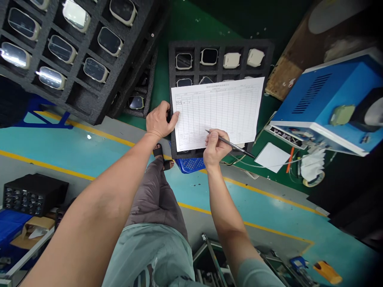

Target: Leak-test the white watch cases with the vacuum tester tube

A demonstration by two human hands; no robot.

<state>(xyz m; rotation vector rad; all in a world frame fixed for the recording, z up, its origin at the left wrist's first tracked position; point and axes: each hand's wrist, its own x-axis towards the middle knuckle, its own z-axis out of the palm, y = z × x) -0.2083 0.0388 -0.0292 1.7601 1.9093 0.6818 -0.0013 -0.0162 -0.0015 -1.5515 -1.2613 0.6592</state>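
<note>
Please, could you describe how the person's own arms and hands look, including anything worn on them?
The left hand and right hand are without gloves, and no watch or bracelet shows on the wrists. Both forearms are uncovered. A short, muted green sleeve shows on the right arm, matching the shirt; the left sleeve is not visible.

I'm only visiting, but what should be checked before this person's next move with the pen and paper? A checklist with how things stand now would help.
1. Pen held in the right hand: ok.
2. Pen tip touching the printed form: cannot tell; it is at the sheet, contact unclear.
3. Left hand at the form's left edge: ok, thumb there.
4. All compartments of the foam tray in sight: not ok, the form covers many.
5. Form's small print readable: cannot tell, too small.
</note>
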